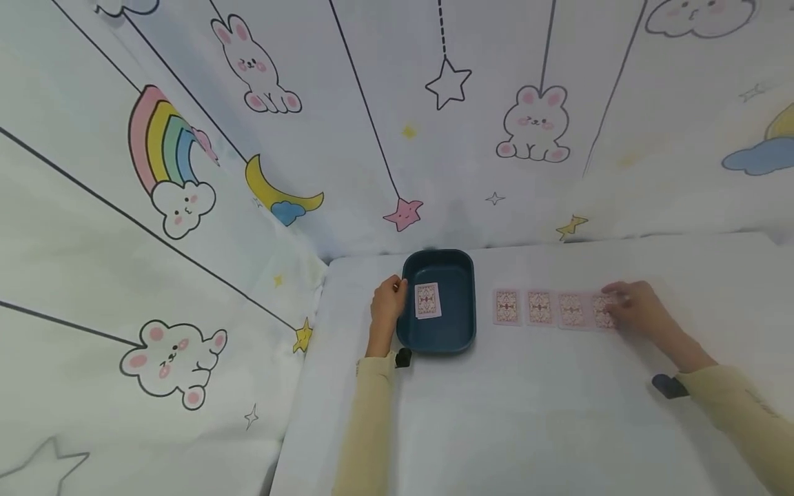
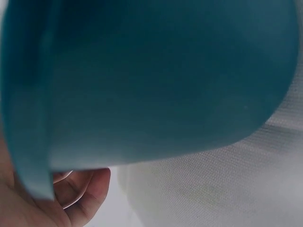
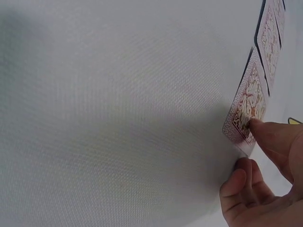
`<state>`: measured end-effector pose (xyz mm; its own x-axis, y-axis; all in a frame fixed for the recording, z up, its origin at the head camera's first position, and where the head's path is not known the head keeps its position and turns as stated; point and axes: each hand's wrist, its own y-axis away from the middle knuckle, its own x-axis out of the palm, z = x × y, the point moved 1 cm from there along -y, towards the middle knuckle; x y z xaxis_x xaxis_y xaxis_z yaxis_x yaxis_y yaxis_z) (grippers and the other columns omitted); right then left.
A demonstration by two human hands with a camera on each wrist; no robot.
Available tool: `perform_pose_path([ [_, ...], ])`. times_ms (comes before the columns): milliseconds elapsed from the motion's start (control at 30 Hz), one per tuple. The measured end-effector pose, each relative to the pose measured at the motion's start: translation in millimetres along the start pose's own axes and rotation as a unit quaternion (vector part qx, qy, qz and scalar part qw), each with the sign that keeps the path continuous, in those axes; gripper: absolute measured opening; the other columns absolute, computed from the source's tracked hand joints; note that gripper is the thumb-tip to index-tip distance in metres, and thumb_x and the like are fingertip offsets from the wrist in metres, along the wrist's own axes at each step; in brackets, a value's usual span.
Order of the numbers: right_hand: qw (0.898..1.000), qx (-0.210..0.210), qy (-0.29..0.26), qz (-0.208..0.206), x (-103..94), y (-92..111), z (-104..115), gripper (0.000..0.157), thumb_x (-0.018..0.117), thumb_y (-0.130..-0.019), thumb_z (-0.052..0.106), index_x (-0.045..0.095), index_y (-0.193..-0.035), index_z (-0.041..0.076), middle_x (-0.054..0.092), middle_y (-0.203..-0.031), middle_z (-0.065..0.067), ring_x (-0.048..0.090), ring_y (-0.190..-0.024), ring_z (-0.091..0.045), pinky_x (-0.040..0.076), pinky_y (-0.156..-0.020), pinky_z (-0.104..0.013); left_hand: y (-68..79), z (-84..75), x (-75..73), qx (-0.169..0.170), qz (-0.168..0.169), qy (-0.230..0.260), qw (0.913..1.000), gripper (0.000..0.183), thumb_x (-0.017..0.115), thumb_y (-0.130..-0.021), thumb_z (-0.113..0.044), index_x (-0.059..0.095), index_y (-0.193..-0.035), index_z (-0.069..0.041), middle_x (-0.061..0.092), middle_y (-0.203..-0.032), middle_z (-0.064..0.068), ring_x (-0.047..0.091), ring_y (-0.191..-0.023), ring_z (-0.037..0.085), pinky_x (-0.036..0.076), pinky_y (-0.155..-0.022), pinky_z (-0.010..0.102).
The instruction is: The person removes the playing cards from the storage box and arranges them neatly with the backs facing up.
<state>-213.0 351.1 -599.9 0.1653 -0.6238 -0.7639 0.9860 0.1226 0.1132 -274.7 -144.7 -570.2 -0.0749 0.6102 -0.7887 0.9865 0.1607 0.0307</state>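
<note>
Head view shows the rightmost playing card (image 1: 599, 314), long axis near-to-far, lying right of the teal tray (image 1: 459, 313), whose left side the left hand (image 1: 389, 300) grips, while the nearer right hand (image 1: 642, 314) touches this card, pinching or not I cannot tell.

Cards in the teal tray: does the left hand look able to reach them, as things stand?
Probably yes: the tray is open on top and nothing lies over the cards. The left hand is close, at the tray's left side, though it would likely need to let go first.
</note>
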Motion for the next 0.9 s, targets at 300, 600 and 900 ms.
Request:
perform_pose_path([
  [300, 1.000, -0.005, 0.021, -0.007, 6.3, -1, -10, 0.040, 0.062, -0.096, 0.013, 0.053, -0.129, -0.009, 0.049, -0.118, -0.039, 0.052, -0.105, -0.053, 0.045, -0.085, -0.063, 2.8, 3.3, -3.1, -0.005, 0.009, 0.001, 0.9999, 0.029, 0.052, -0.105, -0.034, 0.059, -0.088, -0.011, 0.056, -0.074, 0.006, 0.049, -0.060, 0.018, 0.034, -0.053, 0.030],
  [600, 1.000, 0.023, 0.005, 0.008, -5.2, -1, 12, 0.060, 0.057, -0.103, 0.033, 0.042, -0.140, -0.011, 0.038, -0.135, -0.041, 0.046, -0.118, -0.056, 0.043, -0.092, -0.066, 3.4, -1.5, -0.2, -0.001, 0.004, 0.002, 1.0000, 0.028, 0.053, -0.104, -0.033, 0.059, -0.088, -0.010, 0.057, -0.075, 0.007, 0.049, -0.061, 0.019, 0.034, -0.053, 0.030],
  [900, 0.999, -0.029, -0.025, 0.004, 8.4, -13, 75, 0.062, 0.060, -0.101, 0.034, 0.042, -0.143, -0.009, 0.039, -0.139, -0.037, 0.047, -0.120, -0.052, 0.044, -0.096, -0.064, 3.3, -0.7, -1.4, -0.003, 0.005, -0.012, 0.9999, 0.029, 0.052, -0.105, -0.034, 0.060, -0.089, -0.011, 0.058, -0.076, 0.006, 0.050, -0.061, 0.018, 0.035, -0.053, 0.030],
])
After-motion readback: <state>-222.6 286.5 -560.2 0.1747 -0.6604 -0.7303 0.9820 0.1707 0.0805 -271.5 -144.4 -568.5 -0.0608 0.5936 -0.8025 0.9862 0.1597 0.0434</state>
